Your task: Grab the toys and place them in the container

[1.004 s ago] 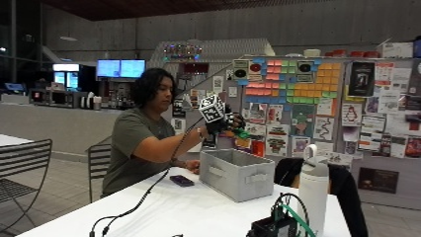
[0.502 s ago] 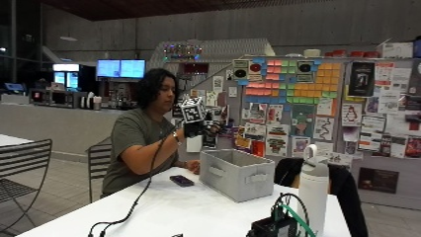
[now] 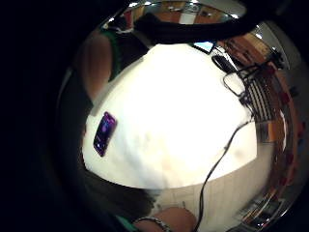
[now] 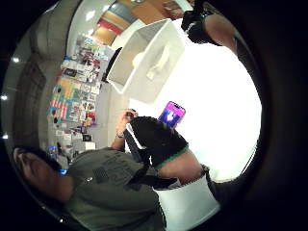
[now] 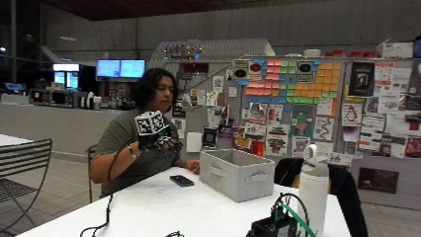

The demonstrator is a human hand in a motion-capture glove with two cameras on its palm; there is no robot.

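A person sits at a white table (image 5: 164, 207). My gloved right hand (image 5: 160, 142) is raised at chest height in front of the person, left of the grey fabric container (image 5: 236, 174) and apart from it. Its fingers hang loosely curled and I see nothing in them. The container (image 4: 144, 62) stands open-topped on the table; its inside is hidden from the outside view. No toy shows on the table in any view. The bare hand (image 5: 192, 166) rests on the table beside the container.
A purple-screened phone (image 5: 182, 180) (image 3: 104, 133) (image 4: 171, 114) lies on the table between the person and the container. A white bottle (image 5: 313, 190) and a black device with cables (image 5: 276, 227) stand at the near right. A cable (image 3: 217, 159) trails across the table.
My right hand has drawn back from above the container toward the person's chest and come lower. The container and phone have not moved.
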